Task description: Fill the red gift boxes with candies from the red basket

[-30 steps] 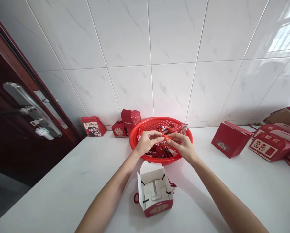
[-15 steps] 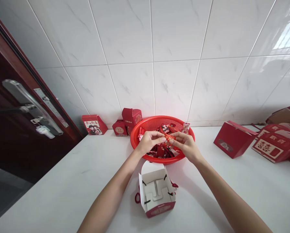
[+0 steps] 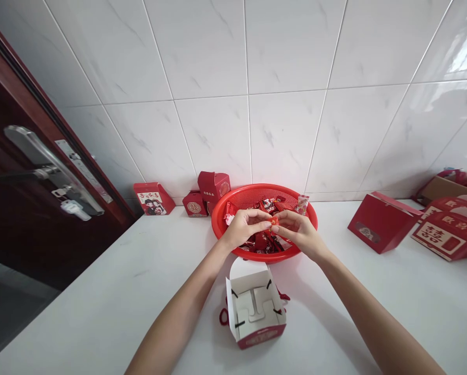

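Over a red plastic basket (image 3: 265, 257), my left hand (image 3: 246, 228) and my right hand (image 3: 300, 232) meet and pinch one small red wrapped candy (image 3: 273, 223) between their fingertips. Several wrapped candies (image 3: 261, 240), mostly red, lie in the basket beneath the hands. Between my forearms stands an open gift box (image 3: 256, 304), white inside, dark red outside, with black strap ends at its inner corners and red cord at its sides. Nothing lies on the part of its floor that shows.
Small red boxes stand by the tiled wall: a printed one (image 3: 154, 199) at left and a stack (image 3: 213, 188) beside the basket. At right are a tilted red box (image 3: 382, 223) and several red gift boxes (image 3: 446, 234). A dark door (image 3: 30, 208) borders the left.
The candy looks smaller and more covered by the fingers, and the fingertips have come closer together. The whole view has shifted slightly; the boxes have stayed put.
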